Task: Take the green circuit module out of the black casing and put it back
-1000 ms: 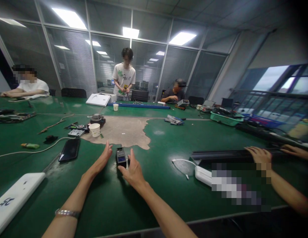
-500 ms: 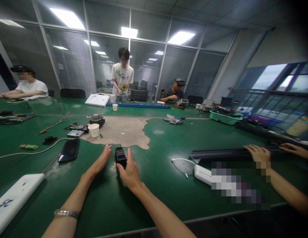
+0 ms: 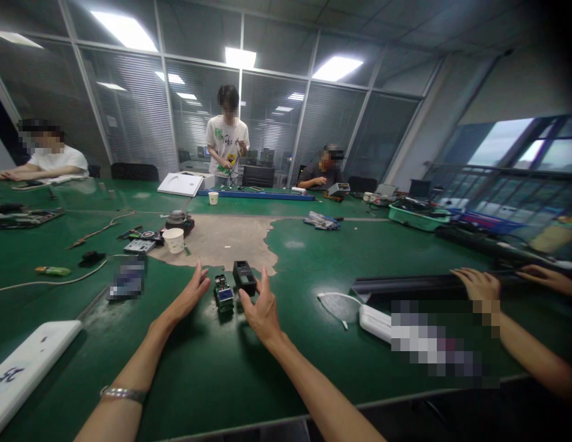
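Note:
A black plastic casing with cut-outs in its face is held in my right hand, between thumb and fingers, slightly above the table. To its left lies a green circuit board with a small blue-lit screen, apart from the casing. My left hand is open beside the board, fingers stretched forward and holding nothing. Whether its fingertips touch the board I cannot tell.
The green table has a bare tan patch. Paper cup, disassembled parts, white power bank-like slab and white cable lie around. At right, another person's hand rests on a long black rail.
The black casing has come off the circuit board and moved right with my right hand. The board with its screen now shows bare. My left hand has hardly moved.

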A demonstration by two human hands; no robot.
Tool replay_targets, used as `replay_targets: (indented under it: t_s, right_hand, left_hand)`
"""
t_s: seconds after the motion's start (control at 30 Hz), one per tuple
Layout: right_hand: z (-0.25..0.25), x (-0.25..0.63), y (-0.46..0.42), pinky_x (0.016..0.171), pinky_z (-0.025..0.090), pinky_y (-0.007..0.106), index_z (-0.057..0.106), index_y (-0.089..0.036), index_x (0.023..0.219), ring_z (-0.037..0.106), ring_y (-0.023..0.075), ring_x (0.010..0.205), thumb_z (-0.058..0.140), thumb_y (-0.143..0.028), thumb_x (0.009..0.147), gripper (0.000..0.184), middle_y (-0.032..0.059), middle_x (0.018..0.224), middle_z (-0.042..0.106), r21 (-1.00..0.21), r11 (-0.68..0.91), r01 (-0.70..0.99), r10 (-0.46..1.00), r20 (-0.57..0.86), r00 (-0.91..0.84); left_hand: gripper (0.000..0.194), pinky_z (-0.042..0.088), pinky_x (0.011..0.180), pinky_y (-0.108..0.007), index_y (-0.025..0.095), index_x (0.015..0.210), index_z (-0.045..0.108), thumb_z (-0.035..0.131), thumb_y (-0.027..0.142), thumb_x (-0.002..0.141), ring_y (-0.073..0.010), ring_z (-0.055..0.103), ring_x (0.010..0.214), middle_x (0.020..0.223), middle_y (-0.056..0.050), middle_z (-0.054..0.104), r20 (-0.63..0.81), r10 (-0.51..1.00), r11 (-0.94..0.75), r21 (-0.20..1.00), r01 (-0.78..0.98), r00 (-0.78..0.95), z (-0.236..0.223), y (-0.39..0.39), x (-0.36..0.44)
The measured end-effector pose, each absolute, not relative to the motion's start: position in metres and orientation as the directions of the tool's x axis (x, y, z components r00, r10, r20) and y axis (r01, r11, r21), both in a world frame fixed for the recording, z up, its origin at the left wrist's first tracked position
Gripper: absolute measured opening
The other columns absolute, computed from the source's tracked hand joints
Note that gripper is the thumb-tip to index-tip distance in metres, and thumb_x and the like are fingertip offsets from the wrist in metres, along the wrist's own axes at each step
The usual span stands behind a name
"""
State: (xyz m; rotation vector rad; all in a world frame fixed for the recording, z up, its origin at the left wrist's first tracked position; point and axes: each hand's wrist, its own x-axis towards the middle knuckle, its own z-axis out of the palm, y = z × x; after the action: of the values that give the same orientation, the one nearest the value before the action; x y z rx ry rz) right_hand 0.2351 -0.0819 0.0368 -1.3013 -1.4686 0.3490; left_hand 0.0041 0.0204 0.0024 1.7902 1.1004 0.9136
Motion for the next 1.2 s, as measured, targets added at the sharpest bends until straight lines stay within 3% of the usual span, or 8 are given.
replay_targets:
  t_s: [0.2, 0.4, 0.63, 0.83, 1.03, 1.2]
  right_hand:
    - [0.012, 0.250, -0.083, 0.104, 0.050, 0.044, 0.008, -0.011, 0.162, 0.063, 0.0292, 0.124, 0.059, -0.025, 0.090, 0.089, 0.0194, 0.138, 0.062, -0.731, 0.286, 0.619, 0.856, 0.486, 0.178]
    - [0.005, 0.246, -0.083, 0.106, 0.047, 0.051, 0.007, -0.008, 0.161, 0.056, 0.0345, 0.131, 0.062, -0.025, 0.088, 0.093, 0.0243, 0.139, 0.058, -0.678, 0.221, 0.701, 0.878, 0.451, 0.159]
    - [0.005, 0.245, -0.081, 0.105, 0.048, 0.050, 0.012, -0.010, 0.161, 0.059, 0.0335, 0.128, 0.061, -0.025, 0.089, 0.089, 0.0223, 0.139, 0.059, -0.692, 0.212, 0.690, 0.871, 0.454, 0.188]
    - [0.020, 0.241, -0.081, 0.104, 0.050, 0.043, 0.016, -0.013, 0.161, 0.065, 0.0289, 0.120, 0.063, -0.028, 0.089, 0.088, 0.0167, 0.133, 0.066, -0.782, 0.224, 0.581, 0.877, 0.422, 0.229]
    - [0.044, 0.218, -0.085, 0.104, 0.051, 0.042, 0.017, -0.014, 0.161, 0.066, 0.0274, 0.120, 0.065, -0.031, 0.089, 0.088, 0.0142, 0.131, 0.068, -0.800, 0.348, 0.489, 0.851, 0.489, 0.194]
    - [0.048, 0.201, -0.088, 0.099, 0.054, 0.044, 0.022, -0.011, 0.159, 0.068, 0.0301, 0.115, 0.065, -0.031, 0.087, 0.087, 0.0171, 0.127, 0.069, -0.750, 0.349, 0.562, 0.859, 0.495, 0.127]
  left_hand:
    - [0.131, 0.022, 0.122, -0.056, 0.012, 0.162, -0.009, 0.072, 0.068, 0.076, -0.0415, 0.033, 0.148, 0.160, -0.025, 0.034, 0.223, 0.846, -0.470, 0.740, 0.480, 0.485, 0.009, 0.011, 0.002]
    - [0.142, 0.027, 0.117, -0.059, 0.016, 0.162, -0.011, 0.083, 0.061, 0.065, -0.0456, 0.041, 0.140, 0.157, -0.024, 0.038, 0.275, 0.790, -0.580, 0.625, 0.522, 0.548, 0.003, 0.012, 0.001]
    - [0.138, 0.031, 0.114, -0.057, 0.020, 0.162, -0.012, 0.082, 0.059, 0.068, -0.0425, 0.046, 0.135, 0.152, -0.020, 0.048, 0.263, 0.794, -0.583, 0.583, 0.566, 0.548, 0.002, 0.010, 0.002]
    - [0.138, 0.017, 0.119, -0.063, 0.021, 0.160, -0.019, 0.080, 0.062, 0.072, -0.0428, 0.034, 0.147, 0.159, -0.021, 0.040, 0.218, 0.772, -0.595, 0.577, 0.559, 0.597, 0.007, 0.009, 0.002]
    - [0.135, 0.020, 0.122, -0.058, 0.012, 0.161, -0.012, 0.071, 0.072, 0.075, -0.0424, 0.028, 0.151, 0.164, -0.026, 0.027, 0.228, 0.806, -0.536, 0.673, 0.509, 0.547, 0.013, 0.009, 0.002]
    - [0.119, 0.018, 0.125, -0.053, 0.008, 0.161, -0.008, 0.055, 0.076, 0.086, -0.0372, 0.026, 0.153, 0.165, -0.025, 0.026, 0.204, 0.846, -0.458, 0.749, 0.478, 0.492, 0.017, 0.006, 0.003]
